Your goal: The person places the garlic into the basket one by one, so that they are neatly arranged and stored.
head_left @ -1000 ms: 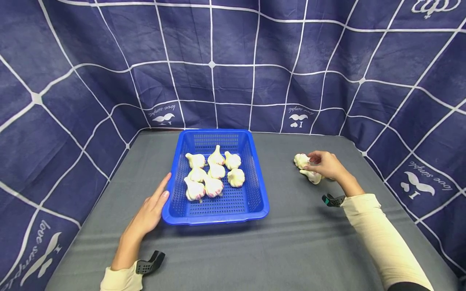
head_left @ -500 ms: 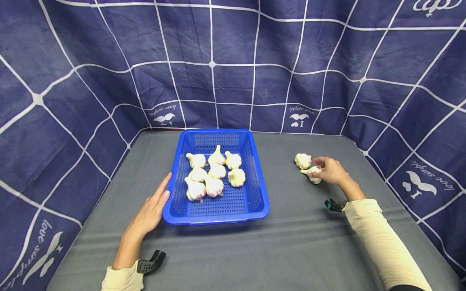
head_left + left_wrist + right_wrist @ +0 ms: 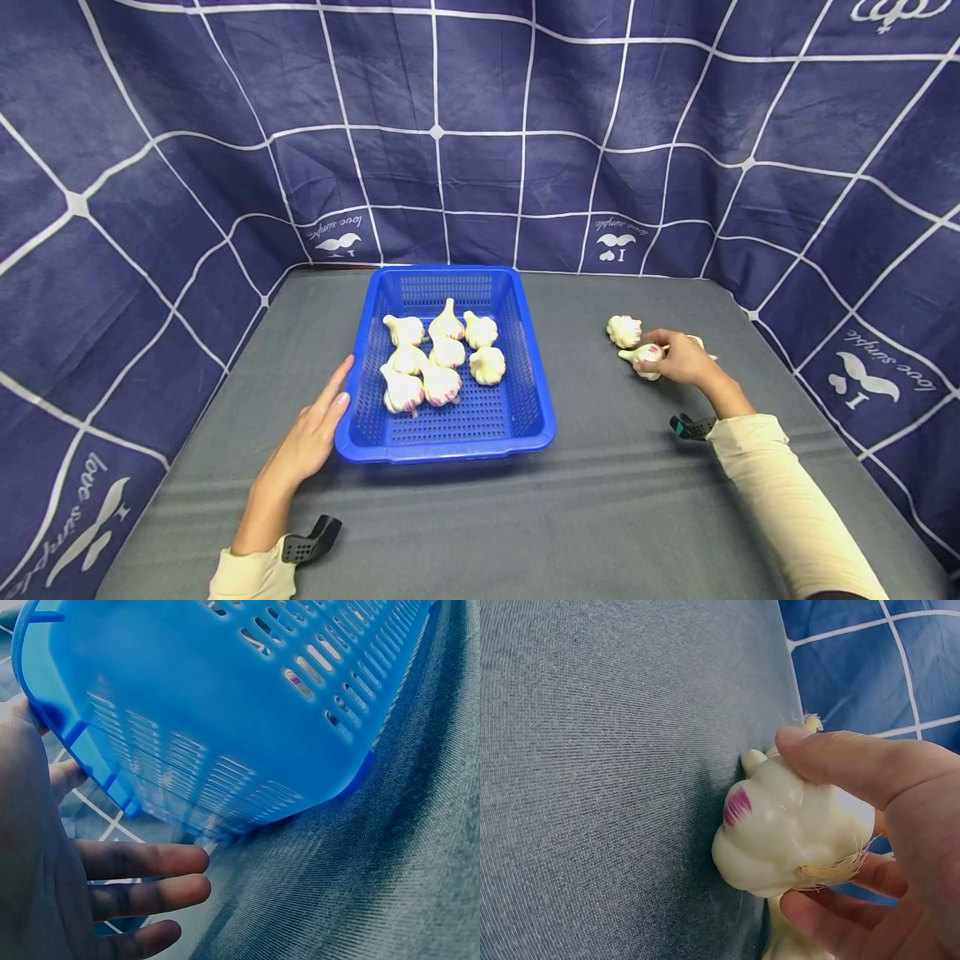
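A blue perforated plastic basket (image 3: 446, 452) stands left of the middle, with several white, purple-streaked garlic bulbs (image 3: 441, 383) in it. My left hand (image 3: 306, 437) touches its left rim. In the left wrist view, thumb and index finger are at the basket rim (image 3: 51, 720) and the other fingers reach out straight. On the right, my right hand (image 3: 686, 360) holds a garlic bulb (image 3: 772, 832) between thumb and fingers, low over the cloth. Just behind it sits another bulb (image 3: 624, 332). A further bulb (image 3: 697, 341) is partly hidden by the hand.
Grey cloth (image 3: 585, 500) covers the table. A dark blue curtain with white lines (image 3: 480, 167) hangs around the back and sides. Black wrist devices (image 3: 311, 542) are worn on both forearms.
My right hand has come from above the bulbs down and slightly right, and its fingers have closed on the nearer bulb. The left hand and basket stay still.
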Motion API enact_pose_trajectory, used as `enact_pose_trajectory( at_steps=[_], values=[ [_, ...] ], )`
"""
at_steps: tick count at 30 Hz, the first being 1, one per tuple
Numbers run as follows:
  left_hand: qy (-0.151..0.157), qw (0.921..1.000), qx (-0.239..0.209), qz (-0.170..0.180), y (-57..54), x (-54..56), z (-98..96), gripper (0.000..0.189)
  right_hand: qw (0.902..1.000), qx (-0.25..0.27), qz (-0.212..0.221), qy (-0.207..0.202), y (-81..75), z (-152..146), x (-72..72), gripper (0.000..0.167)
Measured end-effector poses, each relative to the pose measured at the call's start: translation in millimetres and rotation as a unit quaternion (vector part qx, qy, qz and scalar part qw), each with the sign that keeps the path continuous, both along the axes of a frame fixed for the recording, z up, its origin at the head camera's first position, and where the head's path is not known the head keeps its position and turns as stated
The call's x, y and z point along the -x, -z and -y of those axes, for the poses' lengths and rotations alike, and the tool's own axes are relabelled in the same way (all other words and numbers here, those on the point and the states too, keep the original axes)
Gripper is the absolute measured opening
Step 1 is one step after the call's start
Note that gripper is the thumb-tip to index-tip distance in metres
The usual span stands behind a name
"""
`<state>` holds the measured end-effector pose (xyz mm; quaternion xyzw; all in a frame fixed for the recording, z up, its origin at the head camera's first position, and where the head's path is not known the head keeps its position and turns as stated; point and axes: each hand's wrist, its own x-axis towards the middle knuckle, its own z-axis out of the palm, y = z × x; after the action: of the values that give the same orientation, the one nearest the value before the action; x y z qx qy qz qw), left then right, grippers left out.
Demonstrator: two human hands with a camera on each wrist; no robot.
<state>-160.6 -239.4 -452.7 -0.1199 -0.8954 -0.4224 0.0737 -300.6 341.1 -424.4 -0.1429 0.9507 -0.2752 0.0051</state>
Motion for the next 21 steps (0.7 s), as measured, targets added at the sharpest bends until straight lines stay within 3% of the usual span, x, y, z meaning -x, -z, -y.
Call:
enact_pose_trajectory(
  at_steps=[8,21],
  values=[
    [0.001,1.0000,0.002,-0.003,-0.6,1.0,-0.2,0.054,0.9998,-0.015,-0.009,0.003,-3.7,-1,-9.8,0.062],
    [0.000,1.0000,0.003,-0.006,0.8,-0.1,0.3,0.053,0.9989,0.021,-0.040,-0.016,-1.2,-2,-27.2,0.069]
  ],
)
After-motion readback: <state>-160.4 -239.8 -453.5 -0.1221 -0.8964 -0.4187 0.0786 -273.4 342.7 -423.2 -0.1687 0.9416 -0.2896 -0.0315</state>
